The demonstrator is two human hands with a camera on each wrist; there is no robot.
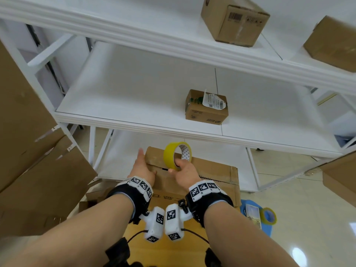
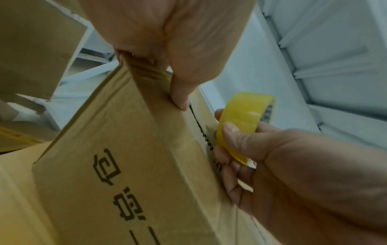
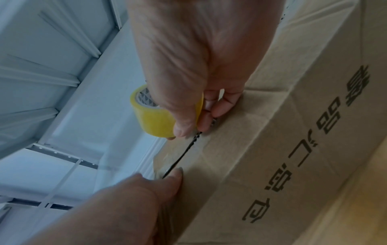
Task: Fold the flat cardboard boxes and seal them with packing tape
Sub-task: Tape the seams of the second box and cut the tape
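- The cardboard box [image 1: 212, 182] sits low in front of the person, under both hands, with its top flaps folded in to meet at a dark seam [image 3: 184, 154]. It looks light but bulky; the corrugated board is stiff across the panels and gives at the creases, so the flaps would likely spring up unless pressed near the seam.
- The left hand [image 1: 143, 168] lies with straight fingers over the box's far left corner, its thumb [image 2: 180, 99] pressing the flap just beside the seam's end; it grasps nothing.
- The right hand [image 1: 185, 170] pinches the yellow tape roll [image 1: 176, 155], thumb on the outer face and fingers through the core, right of the left thumb and directly over the seam. The roll is rigid and slick outside; this through-the-core hold suits it. Whether a strip is already stuck down, I cannot tell.
- Bold Chinese characters [image 3: 310, 165] run along the box side nearest the wrists; I cannot read them with confidence.
- Beyond the grip, on the white shelf [image 1: 134, 105], a small carton [image 1: 206, 109] bears a peeling barcode label, its text too small to read.
- Higher up, another box [image 1: 234, 24] carries a barcode.
- Right of the right wrist, a second tape roll [image 1: 268, 215] lies on a blue item.
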